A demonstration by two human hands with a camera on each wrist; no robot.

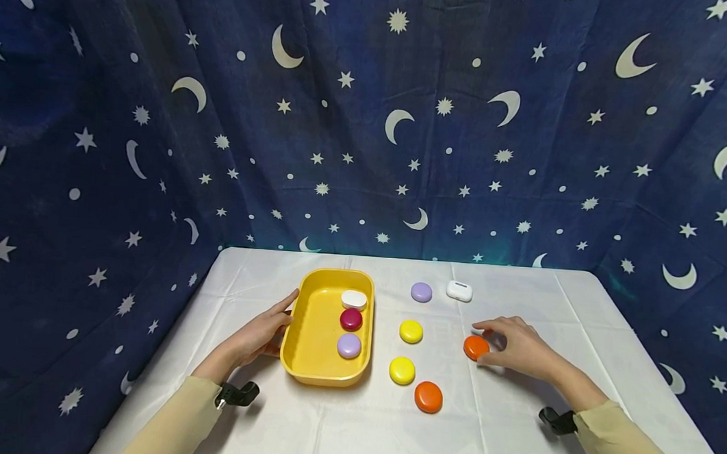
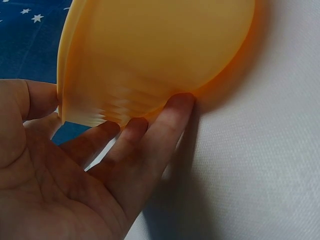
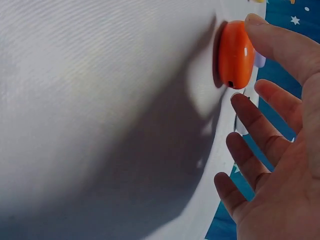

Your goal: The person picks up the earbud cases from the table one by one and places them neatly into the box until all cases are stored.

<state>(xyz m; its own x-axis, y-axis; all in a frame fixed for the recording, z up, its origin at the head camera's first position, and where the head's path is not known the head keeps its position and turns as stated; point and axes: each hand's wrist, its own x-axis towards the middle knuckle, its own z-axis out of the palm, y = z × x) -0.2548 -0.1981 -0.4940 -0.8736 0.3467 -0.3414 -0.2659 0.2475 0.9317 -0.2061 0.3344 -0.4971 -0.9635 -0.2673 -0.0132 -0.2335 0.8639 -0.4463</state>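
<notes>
While I watch from the head view, this is how things stand around the yellow tray (image 1: 317,334).
Left hand: my left hand (image 1: 258,334) lies flat against the tray's left wall, fingers straight, gripping nothing.
Right hand: my right hand (image 1: 514,344) is loosely spread, thumb touching an orange case (image 1: 476,347) well right of the tray; not yet gripped.
Done so far: a white case (image 1: 354,299), a dark red case (image 1: 351,319) and a purple case (image 1: 349,345) lie in the tray.
Left to do, as I judge it: two yellow cases (image 1: 411,331), a second orange case (image 1: 428,397), a second purple case (image 1: 422,292) and a white earbud case (image 1: 459,290) sit right of the tray on the white tablecloth (image 1: 513,427).
Wrist views: the left shows fingertips (image 2: 175,107) under the tray's wall; the right shows a small hole in the orange case's edge.
</notes>
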